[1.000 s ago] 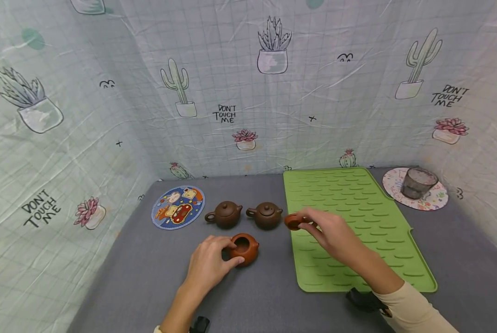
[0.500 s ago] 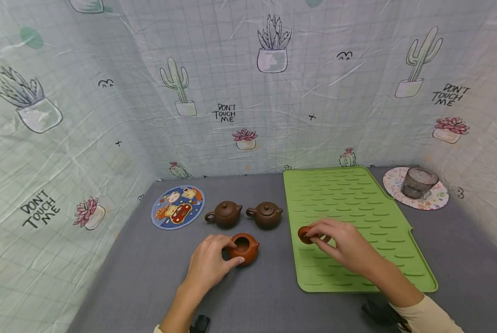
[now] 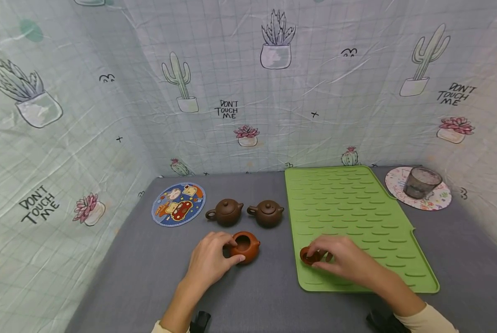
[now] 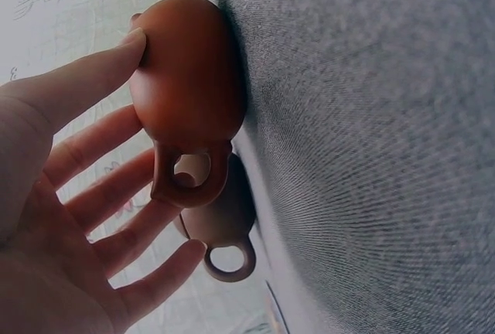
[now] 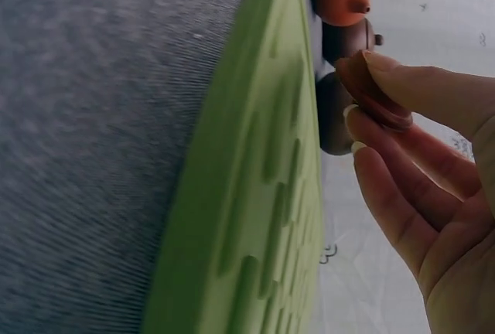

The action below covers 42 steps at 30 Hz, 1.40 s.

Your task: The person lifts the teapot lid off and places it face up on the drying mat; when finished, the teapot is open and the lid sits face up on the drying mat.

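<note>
A reddish-brown teapot point(image 3: 251, 251) stands lidless on the grey table, its round mouth facing up and its spout to the right. My left hand point(image 3: 210, 258) grips it from the left, thumb and fingertips at the mouth's rim. In the left wrist view the thumb presses the pot's body point(image 4: 189, 71), and the loop handle point(image 4: 193, 179) shows below. My right hand point(image 3: 343, 257) pinches the matching teapot lid point(image 5: 375, 98) between thumb and fingers. The lid is tilted, its hollow underside showing in the head view, low over the left front of the green mat point(image 3: 335, 212).
Two dark brown teapots with lids on, one at left point(image 3: 226, 213) and one at right point(image 3: 267, 214), stand behind the reddish-brown one. A blue cartoon coaster point(image 3: 169, 222) lies far left. At the back right, a dark glass point(image 3: 420, 184) sits on a floral coaster point(image 3: 394, 178). A printed curtain point(image 3: 315, 92) surrounds the table.
My right hand has carried the lid from the mat's left edge toward me and slightly right over the mat, lowering it. My left hand still holds the teapot in the same place.
</note>
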{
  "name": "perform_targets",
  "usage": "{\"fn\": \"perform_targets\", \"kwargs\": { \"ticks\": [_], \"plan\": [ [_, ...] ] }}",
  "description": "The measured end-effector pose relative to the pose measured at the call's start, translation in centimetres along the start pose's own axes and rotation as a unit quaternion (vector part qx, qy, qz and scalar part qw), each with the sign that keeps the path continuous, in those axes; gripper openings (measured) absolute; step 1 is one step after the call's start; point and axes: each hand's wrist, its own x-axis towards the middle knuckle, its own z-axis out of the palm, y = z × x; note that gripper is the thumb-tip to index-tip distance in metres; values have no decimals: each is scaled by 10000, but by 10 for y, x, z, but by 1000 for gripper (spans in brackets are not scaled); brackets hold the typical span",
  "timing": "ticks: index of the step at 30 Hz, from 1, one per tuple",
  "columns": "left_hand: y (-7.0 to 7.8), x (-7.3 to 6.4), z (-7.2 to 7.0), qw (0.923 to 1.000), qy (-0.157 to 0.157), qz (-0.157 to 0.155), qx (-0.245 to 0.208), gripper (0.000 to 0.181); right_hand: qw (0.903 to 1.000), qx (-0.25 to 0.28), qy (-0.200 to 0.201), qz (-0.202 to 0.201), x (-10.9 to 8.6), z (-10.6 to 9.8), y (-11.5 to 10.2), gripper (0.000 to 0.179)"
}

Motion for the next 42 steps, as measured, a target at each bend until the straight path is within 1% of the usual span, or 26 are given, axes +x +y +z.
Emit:
{"fn": "perform_targets", "kwargs": {
  "ticks": [5,10,19,30,38,42],
  "plan": [
    [0,1,-1,10000,-67,-5,19,31,9991,208,-344,106,-5,4,4,24],
    [0,2,-1,9999,-138,-53,12,31,9978,346,-484,277,-5,6,5,23],
    [1,4,-2,9999,-146,-63,26,31,9919,462,-869,806,2,1,4,20],
    [1,3,-3,9998,-160,-70,35,32,9848,581,-1006,1288,3,4,2,20],
    [1,3,-3,9997,-203,-106,51,32,9824,738,-1061,1346,6,5,2,18],
    [1,3,-4,9997,-204,-113,36,31,9831,677,-1037,1345,6,4,2,17]
  ]
}}
